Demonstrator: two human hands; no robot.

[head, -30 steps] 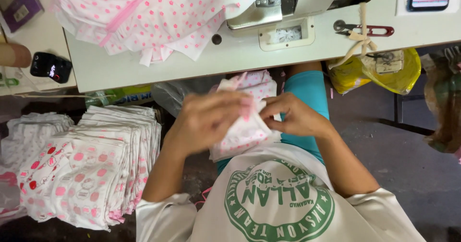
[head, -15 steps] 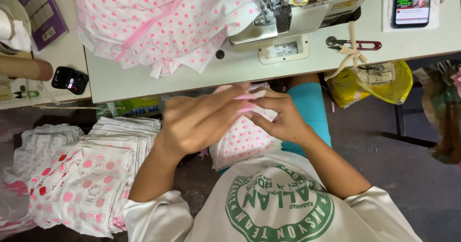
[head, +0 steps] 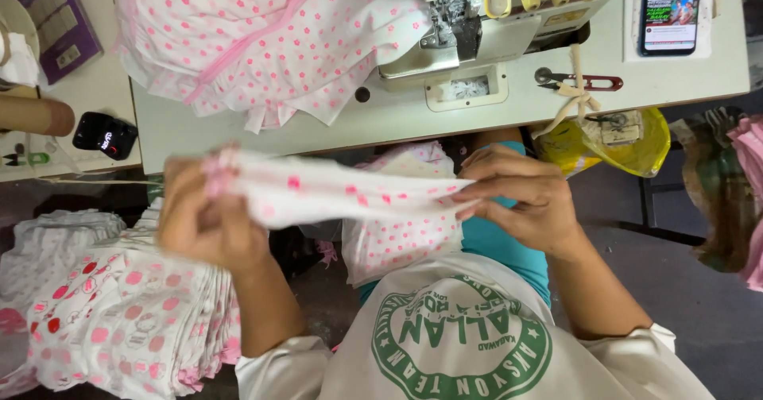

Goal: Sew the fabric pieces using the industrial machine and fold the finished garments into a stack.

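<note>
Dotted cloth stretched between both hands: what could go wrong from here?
1. The left hand is blurred, so its grip on the cloth is hard to judge; that end might slip free.
2. The cloth hangs over the lap, off the table; a dropped end could reach the floor.
3. The snips lie near the table edge, and a swung cloth might knock them off.

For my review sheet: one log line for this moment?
left hand: grips cloth end | right hand: pinches other end | cloth: stretched between hands | sewing machine: behind
</note>
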